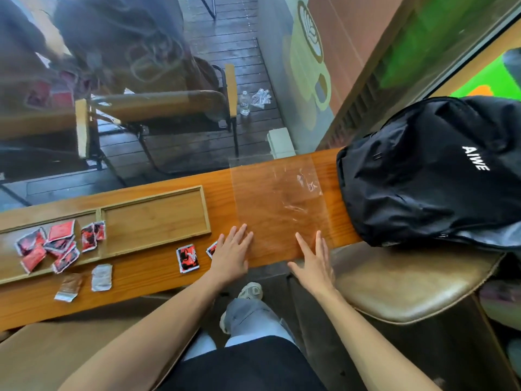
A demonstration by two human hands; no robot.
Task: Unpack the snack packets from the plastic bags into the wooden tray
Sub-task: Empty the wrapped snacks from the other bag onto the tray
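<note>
A clear plastic bag (277, 201) lies flat on the wooden counter (141, 280). My left hand (232, 253) rests palm down on its near left corner, fingers spread. My right hand (314, 261) presses its near right edge, also flat and holding nothing. The wooden tray (158, 221) sits to the left with two compartments. Several red and black snack packets (53, 246) lie in its left compartment; the right compartment holds none. One red and black packet (187, 258) lies on the counter near my left hand. Another packet (212, 249) is half hidden under that hand.
A black backpack (434, 170) fills the counter's right end, touching the bag's far side. A silver packet (101, 277) and a brown packet (68, 287) lie on the counter in front of the tray. A padded stool (408, 289) stands below right. A glass pane borders the counter's far edge.
</note>
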